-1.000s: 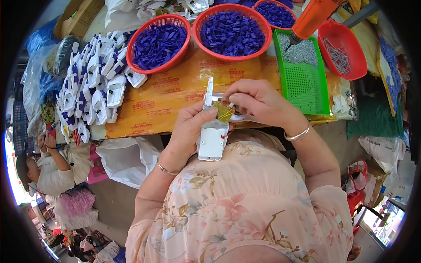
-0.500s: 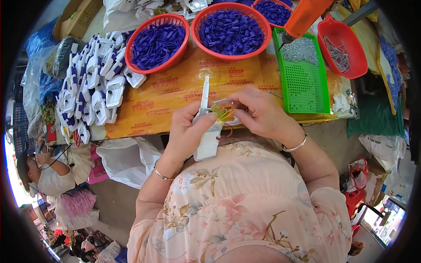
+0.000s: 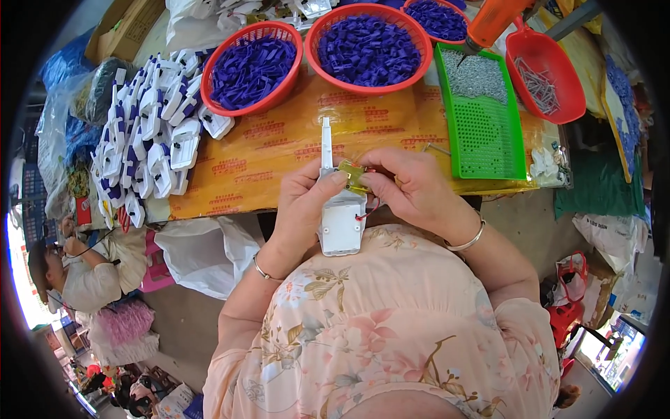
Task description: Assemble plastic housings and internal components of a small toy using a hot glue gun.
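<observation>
In front of my body, my left hand (image 3: 307, 199) is closed round a white plastic casing (image 3: 342, 227). Its narrow tip points away from me, and its open inner side faces up. My left thumb also lies against a small yellow-green circuit board (image 3: 354, 176) over the casing's middle. From the right, my right hand (image 3: 408, 185) pinches the board's other edge between thumb and fingers. Thin yellow wires run by the board. A red wire (image 3: 370, 211) curves from below my right fingers down to the casing. The fingers of both hands partly hide the board.
Red baskets of purple plastic parts (image 3: 370, 52) line the table's far side. White-and-purple assembled pieces (image 3: 157, 133) are heaped at left. At right are a green tray of screws (image 3: 485, 140), a red scoop (image 3: 551, 80) and an orange tool (image 3: 492, 24) overhead. Another person (image 3: 91, 272) sits at far left.
The casing has turned, its inner side now facing up more squarely. My right hand has moved left and nearer, from the yellow wires onto the board. The orange tool has shifted slightly.
</observation>
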